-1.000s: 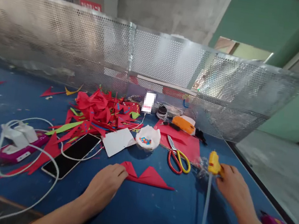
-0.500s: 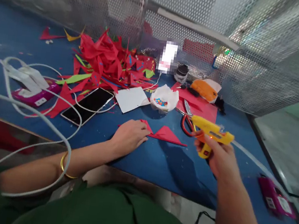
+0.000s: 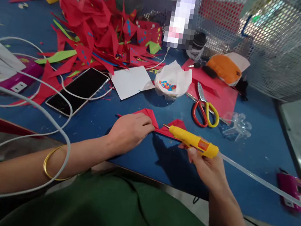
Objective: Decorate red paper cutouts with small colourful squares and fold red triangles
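My right hand (image 3: pixel 206 165) is wrapped round a yellow hot glue gun (image 3: pixel 195 140), with a long clear glue stick (image 3: pixel 254 177) sticking out of its back. The nozzle points left, over a folded red paper piece (image 3: pixel 147 116) near the table's front edge. My left hand (image 3: pixel 131 131) presses on the left part of that paper, fingers together at its lower fold. How firmly the fingers pinch it is hidden. Just beyond the paper stands a small bowl lined with white paper (image 3: pixel 182 82), holding tiny coloured bits (image 3: pixel 167 85).
Scissors (image 3: pixel 204 106) lie by a red sheet (image 3: pixel 226 98). Behind my left hand are a phone (image 3: pixel 79 89), a white card (image 3: pixel 131 81) and a heap of red paper shapes (image 3: pixel 95 25). A white cable (image 3: pixel 69 138) loops over my left forearm. Mesh (image 3: pixel 299 44) borders the table's back.
My right hand has brought the glue gun left and turned its nozzle over the red paper. The scissors now show fully. My left hand stays on the paper while the view has shifted closer.
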A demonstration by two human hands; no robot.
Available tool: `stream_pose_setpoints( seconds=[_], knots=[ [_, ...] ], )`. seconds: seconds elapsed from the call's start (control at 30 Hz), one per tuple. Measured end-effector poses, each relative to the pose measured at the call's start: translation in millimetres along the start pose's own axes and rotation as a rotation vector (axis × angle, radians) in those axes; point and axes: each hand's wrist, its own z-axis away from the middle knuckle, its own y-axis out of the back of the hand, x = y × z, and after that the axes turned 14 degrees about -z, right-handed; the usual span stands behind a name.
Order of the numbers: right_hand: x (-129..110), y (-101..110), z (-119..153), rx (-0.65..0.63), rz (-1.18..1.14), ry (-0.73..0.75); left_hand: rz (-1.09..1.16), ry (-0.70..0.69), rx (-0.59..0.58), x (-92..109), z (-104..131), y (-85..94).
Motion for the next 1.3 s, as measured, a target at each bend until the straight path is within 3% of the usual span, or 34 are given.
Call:
stream_pose_setpoints(
  seconds=[0.2, 0.5, 1.3],
  knots=[
    [4.0, 3.7, 17.2, -0.072, 0.151, 0.034, -0.071, -0.09, 0.055, 3.3, 7.8, 4.8],
    [4.5, -8.9, 22.2, -0.024, 0.296, 0.031, -0.204, -0.239, 0.061, 7.4, 13.2, 10.6],
    [2.9, -19.7, 20.8, -0.032, 0.432, 0.105, -0.205, -0.208, 0.066, 9.4, 15.3, 10.8]
  ],
)
